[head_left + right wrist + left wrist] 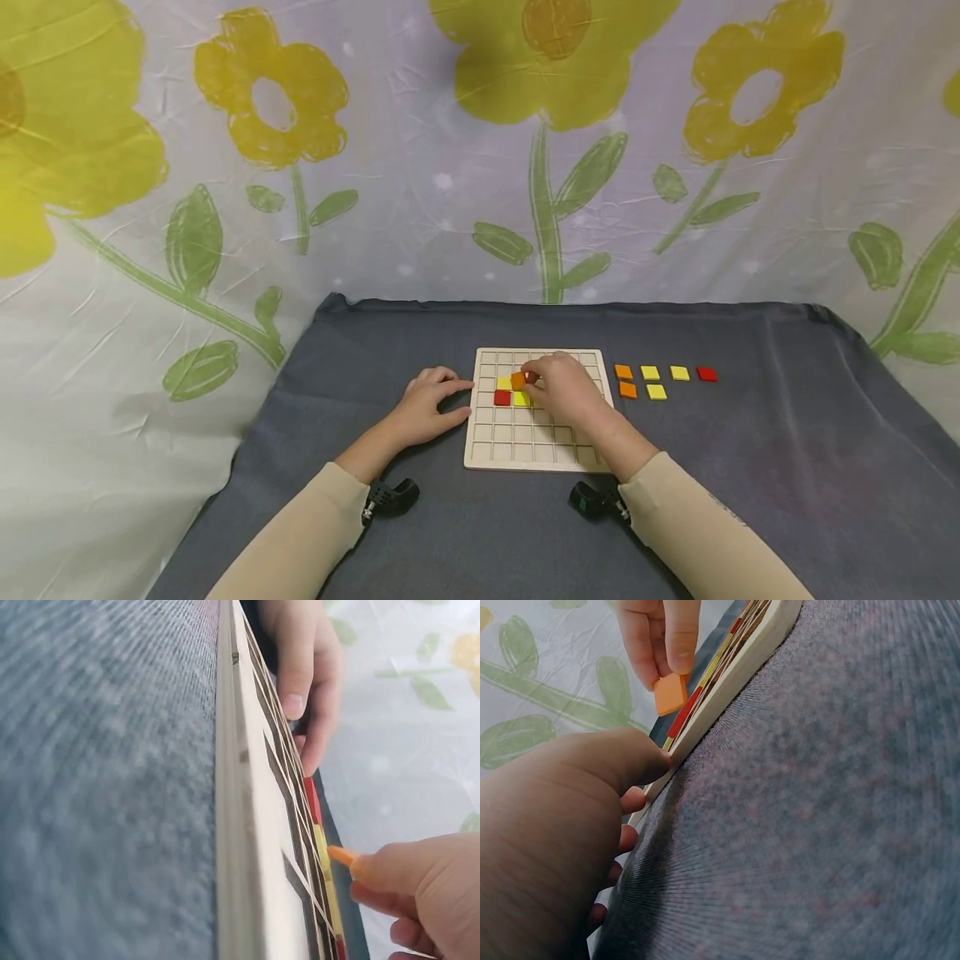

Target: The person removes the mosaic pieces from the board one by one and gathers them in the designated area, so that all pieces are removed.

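Note:
A pale wooden board [491, 452] with a grid of square cells lies on the cloth. My right hand [567, 390] is over its upper middle, pinching a small orange square tile [670, 694] between thumb and fingers, tilted in the right wrist view. Below and beside that tile, a yellow tile [504, 383], a red tile [502, 398] and another yellow tile [521, 399] lie in cells; a dark red tile [531, 377] is partly covered by the fingers. With fingers extended, my left hand [423, 406] touches the board's left edge by thumb and fingertip.
Right of the board, orange tiles [627, 389], yellow tiles [656, 392] and one red tile [707, 374] lie in loose rows on the dark grey cloth [750, 467]. Behind the table hangs a flower-printed curtain [420, 208].

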Motion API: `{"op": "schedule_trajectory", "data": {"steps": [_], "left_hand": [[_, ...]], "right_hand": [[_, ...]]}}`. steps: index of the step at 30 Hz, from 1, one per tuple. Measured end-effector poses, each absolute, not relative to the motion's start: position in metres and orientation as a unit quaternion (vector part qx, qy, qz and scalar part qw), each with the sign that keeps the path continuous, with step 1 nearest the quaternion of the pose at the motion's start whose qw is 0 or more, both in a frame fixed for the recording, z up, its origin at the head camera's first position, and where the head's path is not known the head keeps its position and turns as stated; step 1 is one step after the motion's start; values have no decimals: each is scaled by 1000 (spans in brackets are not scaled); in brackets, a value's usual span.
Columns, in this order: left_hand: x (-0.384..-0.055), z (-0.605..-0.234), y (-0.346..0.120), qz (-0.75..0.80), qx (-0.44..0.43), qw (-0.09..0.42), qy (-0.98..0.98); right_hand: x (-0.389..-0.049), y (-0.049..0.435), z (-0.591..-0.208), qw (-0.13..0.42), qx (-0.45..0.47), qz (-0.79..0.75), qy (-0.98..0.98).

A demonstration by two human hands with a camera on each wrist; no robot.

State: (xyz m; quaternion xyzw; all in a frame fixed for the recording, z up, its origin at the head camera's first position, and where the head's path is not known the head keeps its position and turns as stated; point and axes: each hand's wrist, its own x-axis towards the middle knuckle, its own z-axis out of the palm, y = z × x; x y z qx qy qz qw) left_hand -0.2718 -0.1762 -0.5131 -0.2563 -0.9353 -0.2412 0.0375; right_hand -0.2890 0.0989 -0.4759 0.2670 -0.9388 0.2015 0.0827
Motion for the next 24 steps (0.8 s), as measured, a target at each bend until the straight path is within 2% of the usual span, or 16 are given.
{"op": "schedule_trajectory", "data": {"steps": [5,12,24], "left_hand": [[-273,-514,-177,-240,-254,33,-936],[-274,-516,-178,-241,-253,40,-936],[-273,-516,-177,-239,-253,33,-937]], "right_hand": [[-287,106,-466,69,249,241,-936],[-287,121,-450,20,220,308,-925],[-285,154,-421,34,190,367,-910]]}}
